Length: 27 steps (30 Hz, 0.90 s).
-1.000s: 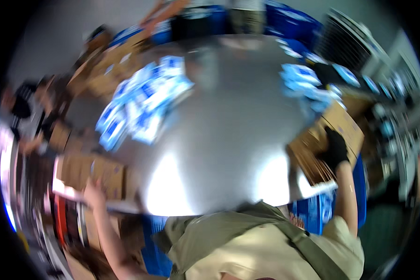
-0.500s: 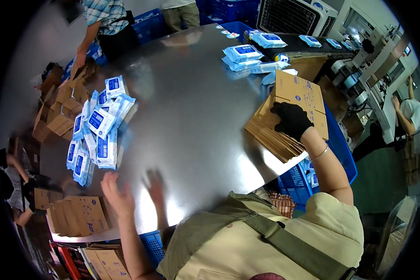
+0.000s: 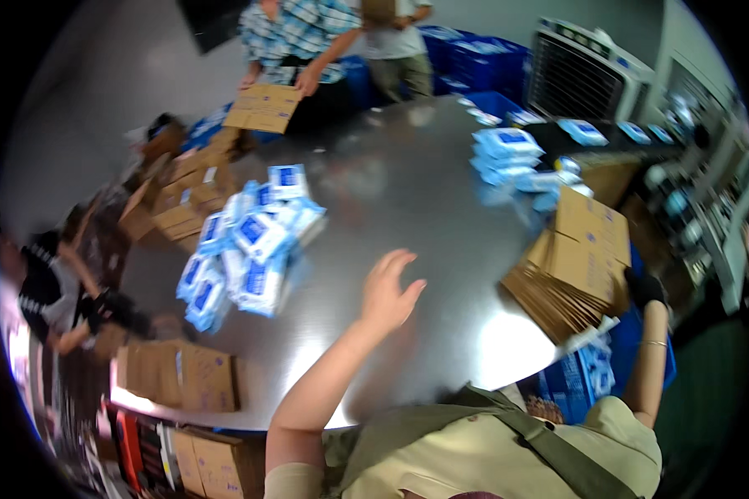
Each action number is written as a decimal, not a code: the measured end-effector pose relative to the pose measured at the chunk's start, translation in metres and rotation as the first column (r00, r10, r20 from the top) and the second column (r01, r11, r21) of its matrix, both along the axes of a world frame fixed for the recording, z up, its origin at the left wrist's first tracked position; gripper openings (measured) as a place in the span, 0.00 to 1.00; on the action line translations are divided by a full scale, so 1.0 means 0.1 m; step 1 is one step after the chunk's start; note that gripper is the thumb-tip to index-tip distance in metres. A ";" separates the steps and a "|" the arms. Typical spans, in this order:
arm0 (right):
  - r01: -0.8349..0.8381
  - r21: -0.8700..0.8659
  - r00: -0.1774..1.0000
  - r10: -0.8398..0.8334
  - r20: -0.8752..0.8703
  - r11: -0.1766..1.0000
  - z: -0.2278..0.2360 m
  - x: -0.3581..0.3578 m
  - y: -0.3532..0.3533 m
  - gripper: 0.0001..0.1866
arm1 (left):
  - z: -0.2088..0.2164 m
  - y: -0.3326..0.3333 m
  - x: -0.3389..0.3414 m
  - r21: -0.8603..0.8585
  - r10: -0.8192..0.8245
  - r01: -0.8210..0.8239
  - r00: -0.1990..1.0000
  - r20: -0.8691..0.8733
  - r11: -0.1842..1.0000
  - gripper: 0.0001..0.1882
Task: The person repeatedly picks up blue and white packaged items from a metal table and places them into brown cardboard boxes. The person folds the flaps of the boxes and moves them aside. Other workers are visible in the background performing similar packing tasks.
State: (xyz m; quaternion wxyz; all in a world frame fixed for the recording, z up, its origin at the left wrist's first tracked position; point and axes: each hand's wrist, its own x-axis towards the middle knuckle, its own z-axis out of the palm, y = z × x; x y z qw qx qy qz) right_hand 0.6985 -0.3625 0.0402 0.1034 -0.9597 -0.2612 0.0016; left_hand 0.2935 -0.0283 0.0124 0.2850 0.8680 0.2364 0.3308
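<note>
My bare left hand (image 3: 389, 293) is raised over the metal table (image 3: 441, 224), fingers and thumb apart, holding nothing. To its left lies a heap of white-and-blue wet wipe packs (image 3: 259, 236). My right hand (image 3: 646, 289), in a black glove, is at the outer side of a stack of flattened cardboard cartons (image 3: 592, 249). It hangs above a blue plastic crate (image 3: 659, 358) at the table's edge. The glove is dark and blurred, so its fingers and anything in them cannot be made out.
More wipe packs (image 3: 508, 155) are piled at the far right by a conveyor (image 3: 549, 133). Opened cartons (image 3: 183, 200) crowd the left edge, with folded cartons (image 3: 187, 376) near left. Across the table a person in a checked shirt (image 3: 298, 37) holds a flat carton (image 3: 264, 108).
My left hand has moved right, away from the wipe packs. My right hand has left the top of the carton stack for its outer side. The view has shifted; the person opposite now holds up a carton.
</note>
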 end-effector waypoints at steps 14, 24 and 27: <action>-0.080 0.781 0.976 0.209 -0.066 0.619 0.23 -0.90 0.52 0.42 | 0.13 -0.90 1.84 -0.492 -0.169 0.369 0.899 0.404 0.788 0.26; -0.446 0.858 0.732 0.655 0.188 0.253 0.19 -1.93 2.58 0.42 | 0.74 0.08 -1.31 -0.392 0.234 -0.142 0.952 0.197 0.909 0.13; 0.060 0.917 0.095 0.912 -0.399 0.395 -0.19 -2.52 3.22 0.15 | 0.40 -0.08 -1.58 -0.556 0.390 -0.142 0.849 0.357 0.819 0.15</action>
